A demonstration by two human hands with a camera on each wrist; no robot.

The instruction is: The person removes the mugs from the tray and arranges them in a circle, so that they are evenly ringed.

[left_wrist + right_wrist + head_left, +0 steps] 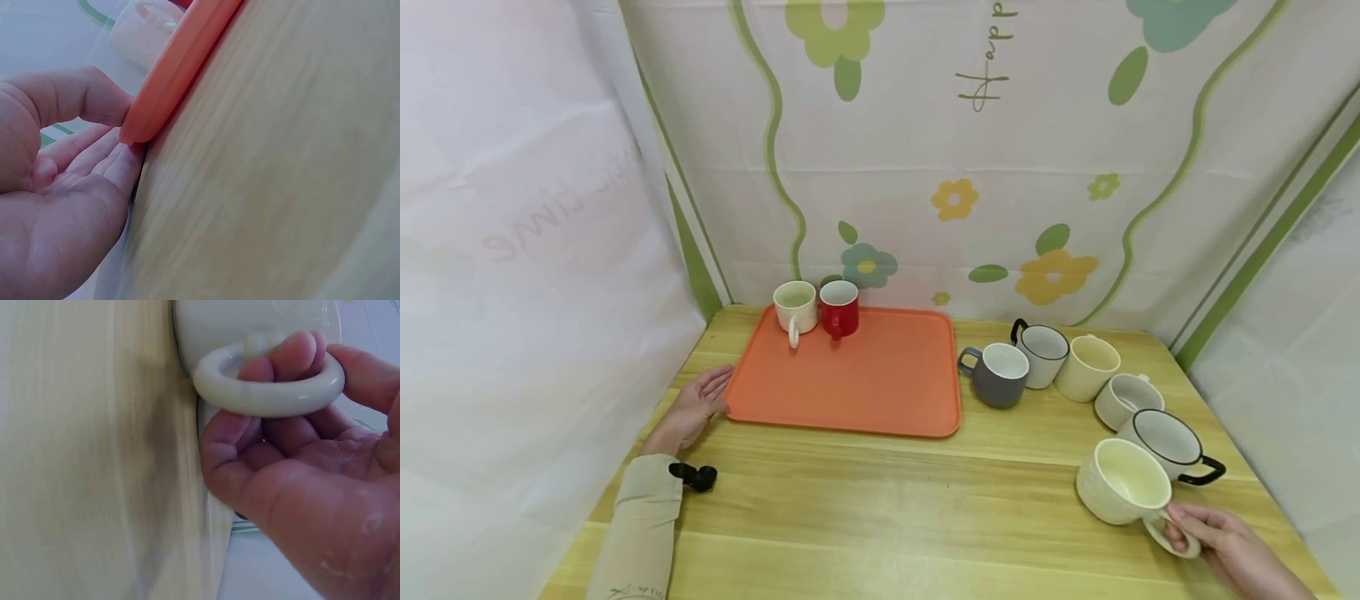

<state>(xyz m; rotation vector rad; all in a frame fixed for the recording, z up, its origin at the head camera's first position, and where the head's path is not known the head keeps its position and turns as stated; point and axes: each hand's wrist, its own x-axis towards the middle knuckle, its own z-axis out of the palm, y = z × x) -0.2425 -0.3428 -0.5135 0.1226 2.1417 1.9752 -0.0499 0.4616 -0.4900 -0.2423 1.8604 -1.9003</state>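
In the head view, my right hand (1232,542) grips the handle of a cream mug (1120,487) at the right front, its fingers through the loop (269,394). Whether the mug's base touches the table I cannot tell. At the far left, my left hand (696,407) is at the near left corner of an orange tray (850,392). The left wrist view has the thumb on the tray's rim (165,81) and the fingers against its other side. On the tray's back left stand a white mug (795,308) and a red mug (840,310), handles toward me.
Right of the tray, a curved row holds a grey mug (1000,375), a black-rimmed white mug (1042,357), a pale yellow mug (1086,369), a white cup (1127,402) and another black-rimmed mug (1165,442). Patterned curtains (887,150) enclose the wooden table (865,508).
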